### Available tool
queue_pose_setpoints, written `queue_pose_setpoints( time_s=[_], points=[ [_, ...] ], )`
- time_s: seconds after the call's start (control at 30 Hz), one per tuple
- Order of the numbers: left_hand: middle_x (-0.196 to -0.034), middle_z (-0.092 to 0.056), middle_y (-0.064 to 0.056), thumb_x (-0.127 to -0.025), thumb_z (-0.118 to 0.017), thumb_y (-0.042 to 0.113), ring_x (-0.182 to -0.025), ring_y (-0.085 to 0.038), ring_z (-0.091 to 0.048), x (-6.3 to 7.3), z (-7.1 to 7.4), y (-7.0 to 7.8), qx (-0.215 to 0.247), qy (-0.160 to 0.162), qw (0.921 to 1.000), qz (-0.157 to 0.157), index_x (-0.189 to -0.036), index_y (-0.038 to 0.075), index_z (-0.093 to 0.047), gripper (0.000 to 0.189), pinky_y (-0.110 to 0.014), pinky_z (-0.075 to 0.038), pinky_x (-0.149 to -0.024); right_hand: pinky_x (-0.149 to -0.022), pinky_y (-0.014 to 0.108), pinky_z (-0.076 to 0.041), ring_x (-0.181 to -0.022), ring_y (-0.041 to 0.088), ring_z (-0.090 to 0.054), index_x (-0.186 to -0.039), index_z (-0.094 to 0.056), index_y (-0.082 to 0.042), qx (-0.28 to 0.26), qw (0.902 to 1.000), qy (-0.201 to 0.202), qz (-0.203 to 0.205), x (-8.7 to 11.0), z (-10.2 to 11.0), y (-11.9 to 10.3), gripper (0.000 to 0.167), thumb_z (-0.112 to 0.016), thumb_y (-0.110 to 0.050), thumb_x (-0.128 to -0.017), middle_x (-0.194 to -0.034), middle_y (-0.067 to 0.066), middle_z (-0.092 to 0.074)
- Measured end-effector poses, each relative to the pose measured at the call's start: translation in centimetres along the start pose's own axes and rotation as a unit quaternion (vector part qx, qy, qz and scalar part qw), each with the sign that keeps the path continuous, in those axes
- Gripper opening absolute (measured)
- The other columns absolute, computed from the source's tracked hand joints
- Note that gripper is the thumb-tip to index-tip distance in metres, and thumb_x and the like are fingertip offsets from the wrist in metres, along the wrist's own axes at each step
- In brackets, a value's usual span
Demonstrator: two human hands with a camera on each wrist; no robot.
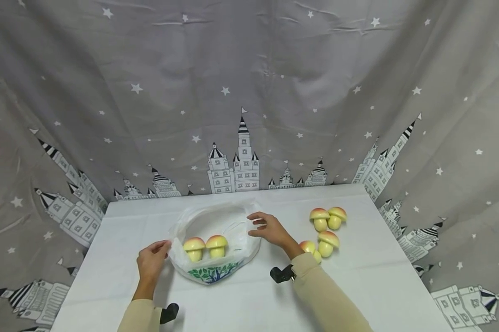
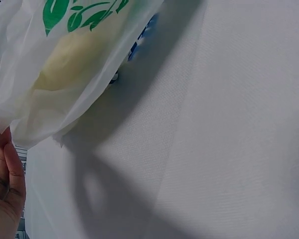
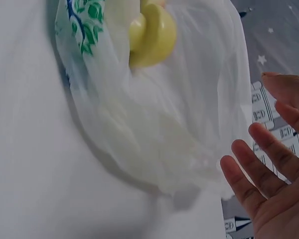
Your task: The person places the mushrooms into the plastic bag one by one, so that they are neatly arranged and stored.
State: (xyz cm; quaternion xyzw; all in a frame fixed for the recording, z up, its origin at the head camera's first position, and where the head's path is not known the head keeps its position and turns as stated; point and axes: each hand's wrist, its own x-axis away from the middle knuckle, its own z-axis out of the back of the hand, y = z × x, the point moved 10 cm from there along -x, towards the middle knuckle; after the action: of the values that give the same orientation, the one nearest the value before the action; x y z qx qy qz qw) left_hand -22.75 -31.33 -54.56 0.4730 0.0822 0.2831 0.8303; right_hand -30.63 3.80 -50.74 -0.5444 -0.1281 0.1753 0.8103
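A white plastic bag (image 1: 242,245) with a green and blue tree print lies on the table, its mouth spread wide. Inside it, two toy mushrooms, a left one (image 1: 194,255) and a right one (image 1: 217,251), sit side by side, yellow with reddish caps. My left hand (image 1: 151,263) pinches the bag's left rim between thumb and fingers; in the left wrist view a mushroom shows faintly through the plastic (image 2: 40,114). At the bag's right rim is my right hand (image 1: 270,228), fingers spread and holding nothing. Whether its fingertips touch the plastic I cannot tell.
Several more toy mushrooms (image 1: 327,240) lie on the white table (image 1: 370,249), to the right of the bag and beyond my right forearm. A grey curtain (image 1: 282,92) with stars and castles hangs behind the table and along both sides.
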Motion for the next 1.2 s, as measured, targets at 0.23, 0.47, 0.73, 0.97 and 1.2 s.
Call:
queue_pose_setpoints(
  time_s=[0.23, 0.47, 0.73, 0.97, 1.2],
  points=[
    [-0.093, -0.07, -0.017, -0.093, -0.064, 0.027, -0.065, -0.006, -0.057, 0.1, 0.1, 0.3, -0.005, -0.011, 0.9999, -0.009, -0.107, -0.005, -0.068, 0.035, -0.017, -0.042, -0.058, -0.093, 0.044, -0.048, -0.116, 0.037, -0.056, -0.123, -0.06, 0.0, -0.02, 0.9993, 0.033, 0.001, 1.0, 2.4, 1.3, 0.041, -0.072, -0.005, -0.084, -0.127, 0.016, -0.058],
    [-0.095, -0.07, -0.017, -0.093, -0.063, 0.025, -0.069, -0.01, -0.058, -0.2, 0.1, 0.1, -0.008, -0.006, 0.9999, -0.007, -0.108, -0.004, -0.069, 0.033, -0.021, -0.043, -0.062, -0.095, 0.044, -0.048, -0.117, 0.038, -0.055, -0.123, -0.059, 0.002, -0.011, 0.9984, 0.056, -0.007, 1.9, 4.9, 2.2, 0.042, -0.072, -0.005, -0.084, -0.126, 0.018, -0.058],
    [-0.093, -0.07, -0.016, -0.093, -0.063, 0.026, -0.067, -0.01, -0.059, -0.2, 0.1, 0.0, -0.004, 0.0, 1.0, -0.005, -0.108, -0.004, -0.069, 0.034, -0.022, -0.046, -0.061, -0.097, 0.045, -0.045, -0.121, 0.039, -0.052, -0.124, -0.058, 0.001, -0.031, 0.9957, 0.082, -0.032, 3.2, 8.1, 3.7, 0.042, -0.072, -0.005, -0.085, -0.129, 0.021, -0.056],
    [-0.09, -0.071, -0.014, -0.092, -0.064, 0.026, -0.065, -0.009, -0.059, -0.3, -0.2, 0.2, 0.007, 0.002, 0.9999, -0.009, -0.106, -0.005, -0.069, 0.034, -0.028, -0.049, -0.059, -0.099, 0.048, -0.043, -0.121, 0.044, -0.049, -0.129, -0.053, 0.007, -0.036, 0.9938, 0.101, -0.029, 4.6, 10.5, 4.6, 0.046, -0.069, -0.003, -0.087, -0.131, 0.027, -0.052],
    [-0.094, -0.071, -0.016, -0.092, -0.064, 0.025, -0.066, -0.008, -0.059, -0.3, -0.2, 0.4, -0.007, -0.004, 0.9999, -0.013, -0.107, -0.004, -0.069, 0.033, -0.018, -0.043, -0.06, -0.099, 0.046, -0.043, -0.122, 0.039, -0.05, -0.127, -0.055, 0.006, -0.03, 0.9902, 0.131, -0.039, 6.2, 12.8, 5.5, 0.046, -0.071, -0.002, -0.085, -0.129, 0.024, -0.054]
  ],
)
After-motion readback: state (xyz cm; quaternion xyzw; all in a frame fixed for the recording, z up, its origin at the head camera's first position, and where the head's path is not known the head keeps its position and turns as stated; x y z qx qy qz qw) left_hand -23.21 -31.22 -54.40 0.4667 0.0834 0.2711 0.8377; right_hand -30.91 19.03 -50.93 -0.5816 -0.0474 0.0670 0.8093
